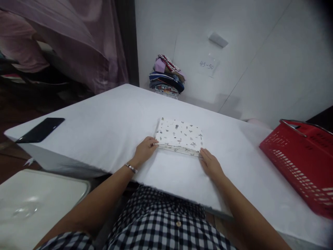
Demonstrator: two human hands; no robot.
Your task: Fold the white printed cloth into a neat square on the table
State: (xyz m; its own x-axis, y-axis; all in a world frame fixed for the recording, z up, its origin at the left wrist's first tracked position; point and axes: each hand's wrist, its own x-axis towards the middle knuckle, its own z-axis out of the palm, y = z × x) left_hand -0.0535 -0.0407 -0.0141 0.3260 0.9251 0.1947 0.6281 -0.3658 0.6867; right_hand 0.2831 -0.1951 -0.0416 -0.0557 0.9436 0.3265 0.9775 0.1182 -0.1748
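Observation:
A folded white cloth [179, 133] with small dark printed figures lies flat on the white-covered table [111, 114]. Its stacked layers show along the near edge. At the near left corner, my left hand [144, 150] is closed, with the thumb and fingers pinching the cloth's edge. My right hand [211, 163] grips the near right corner, its fingers close together and the thumb partly hidden from view. A metal band circles my left wrist.
A black phone or tablet [41, 130] rests at the table's left end. On the right stands a red plastic basket [301, 163]. Folded fabrics [166, 76] are piled beyond the table, against the wall. A white lidded bin [39, 205] is at lower left; a person [22, 43] sits behind the curtain.

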